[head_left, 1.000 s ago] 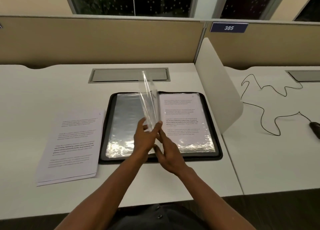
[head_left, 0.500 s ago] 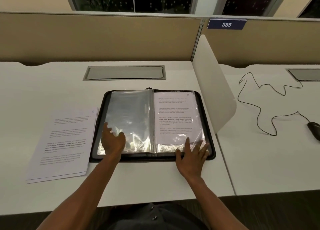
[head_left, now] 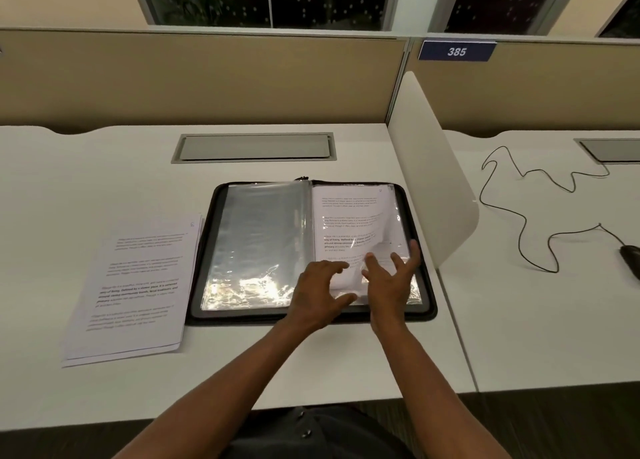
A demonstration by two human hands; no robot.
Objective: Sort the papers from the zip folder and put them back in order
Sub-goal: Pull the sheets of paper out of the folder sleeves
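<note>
A dark blue sign (head_left: 456,51) on top of the beige partition (head_left: 207,78) reads "385" in white. Print on the loose papers (head_left: 135,285) and the sleeved page (head_left: 353,223) is too blurred to read.

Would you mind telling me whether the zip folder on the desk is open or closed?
Open: the zip folder lies flat, its clear sleeves spread left and a printed page showing right.

Dim warm light, glare on plastic sleeves (head_left: 256,244), wide-angle bending at edges
</note>
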